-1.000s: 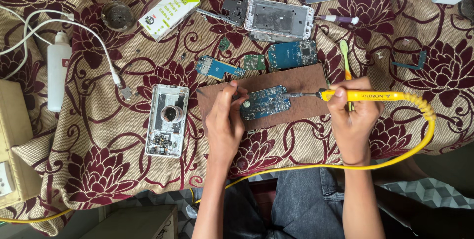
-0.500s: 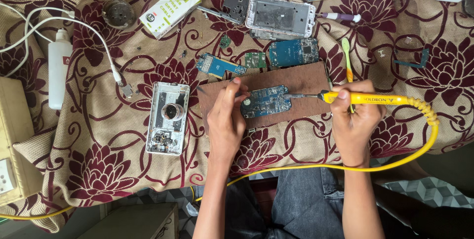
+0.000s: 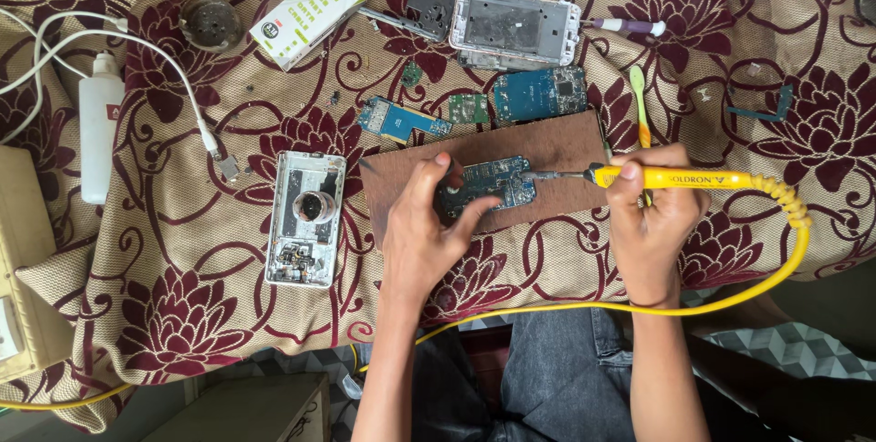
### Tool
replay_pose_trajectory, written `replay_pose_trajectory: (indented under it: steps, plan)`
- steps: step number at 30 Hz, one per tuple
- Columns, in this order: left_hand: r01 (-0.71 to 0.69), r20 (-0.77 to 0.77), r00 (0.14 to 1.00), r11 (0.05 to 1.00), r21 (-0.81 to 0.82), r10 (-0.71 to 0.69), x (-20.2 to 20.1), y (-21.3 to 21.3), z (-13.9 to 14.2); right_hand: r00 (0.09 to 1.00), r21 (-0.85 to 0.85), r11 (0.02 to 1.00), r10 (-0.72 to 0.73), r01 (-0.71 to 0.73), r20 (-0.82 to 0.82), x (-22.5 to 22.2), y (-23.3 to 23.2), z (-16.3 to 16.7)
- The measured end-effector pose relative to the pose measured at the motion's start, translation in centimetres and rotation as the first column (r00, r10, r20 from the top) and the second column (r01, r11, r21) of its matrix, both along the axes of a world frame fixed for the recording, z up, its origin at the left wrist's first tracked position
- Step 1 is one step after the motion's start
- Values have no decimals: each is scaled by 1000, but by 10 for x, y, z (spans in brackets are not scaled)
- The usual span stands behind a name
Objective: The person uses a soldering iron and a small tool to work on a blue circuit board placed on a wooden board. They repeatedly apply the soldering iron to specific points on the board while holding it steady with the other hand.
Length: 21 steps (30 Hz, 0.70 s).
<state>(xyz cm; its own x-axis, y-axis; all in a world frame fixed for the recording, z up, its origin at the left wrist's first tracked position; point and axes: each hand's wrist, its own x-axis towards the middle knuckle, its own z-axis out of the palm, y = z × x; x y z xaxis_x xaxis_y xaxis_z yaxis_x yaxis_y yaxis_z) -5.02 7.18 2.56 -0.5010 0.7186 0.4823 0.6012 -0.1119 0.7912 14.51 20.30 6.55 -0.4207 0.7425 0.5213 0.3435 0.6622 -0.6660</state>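
From the head camera, the left hand [image 3: 427, 232] pinches a blue circuit board [image 3: 488, 185] between thumb and fingers, pressing it onto a brown board [image 3: 557, 145] that lies on the flowered cloth [image 3: 182, 314]. The right hand [image 3: 652, 223] is wrapped closed around a yellow soldering iron [image 3: 675, 177] (its cable loops back toward the lap), with the metal tip touching the circuit board's right edge. An opened phone frame [image 3: 306, 218] lies just left of the brown board, and more blue boards [image 3: 538, 93] lie above it.
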Motion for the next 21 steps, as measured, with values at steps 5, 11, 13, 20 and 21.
replay_pose_trajectory:
  steps: [5, 11, 13, 20, 21]
  plan:
    - [108, 72, 992, 993, -40, -105, -5, -2, -1, 1000, -45, 999, 3, -4, -23, 1, -1, 0]
    - [132, 131, 984, 988, -81, -121, -6, -2, -1, 1000, -29, 1000, -1, 1, -11, 4, -2, -2]
    - [126, 120, 986, 987, -100, -113, -7, -3, -1, 1000, -20, 1000, 2, -3, -9, 3, -2, -3]
    - [111, 92, 990, 989, -97, -102, -6, -2, 1, 1000, -32, 999, -4, 3, -19, 4, 1, -4]
    - [109, 85, 991, 990, -85, -102, -6, -2, 1, 1000, -37, 999, -5, 4, -22, 4, 1, -5]
